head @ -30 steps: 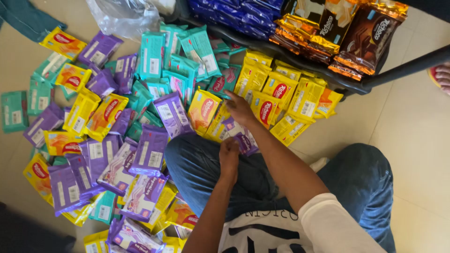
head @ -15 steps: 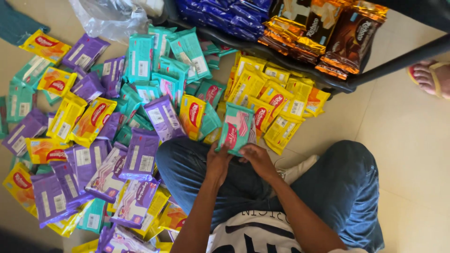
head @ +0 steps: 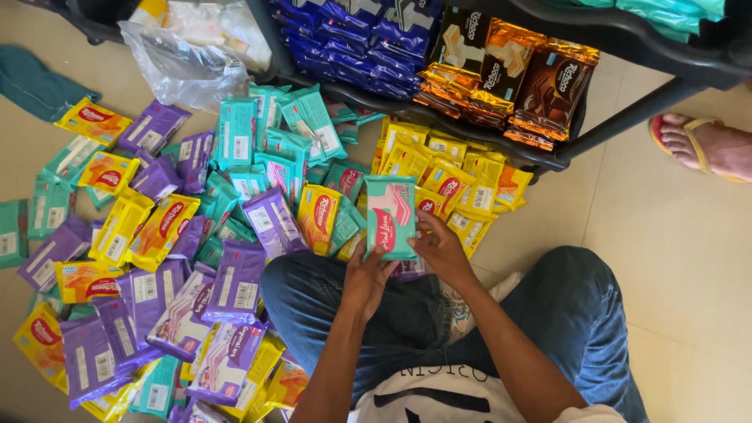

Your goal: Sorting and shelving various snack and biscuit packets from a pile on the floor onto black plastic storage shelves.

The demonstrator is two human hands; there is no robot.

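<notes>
Both hands, left hand (head: 366, 276) and right hand (head: 440, 249) (fingers curled), grip teal wafer pack (head: 391, 215).

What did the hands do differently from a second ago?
A second ago the right hand reached out to the packets on the floor while the left hand rested on the lap. Now both hands hold one teal packet upright over the knees. The heap of purple, yellow and teal packets and the black rack look unchanged.
</notes>
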